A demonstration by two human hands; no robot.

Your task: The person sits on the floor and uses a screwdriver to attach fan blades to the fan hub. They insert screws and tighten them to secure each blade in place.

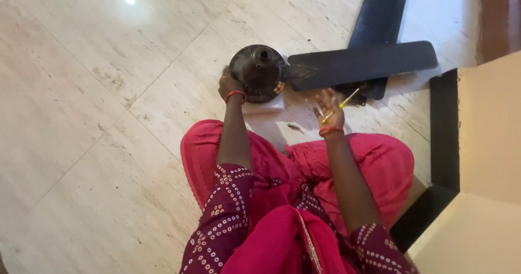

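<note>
A dark round fan motor housing [259,71] rests on a white sheet [266,104] on the marble floor in front of my crossed legs. My left hand [228,84] grips the housing's left rim. One black fan blade [362,64] is attached at its right side and lies flat. My right hand [329,106] is raised palm-up to the right of the housing and holds a yellow-handled screwdriver [342,101], its shaft pointing up and right. A small dark screw-like piece [294,126] lies on the floor between my hands.
A second black blade [380,11] lies at the top right, partly under the first. A dark border strip [445,133] and a cream raised surface [488,144] bound the right side. Marble tiles [81,116] stretch to the left.
</note>
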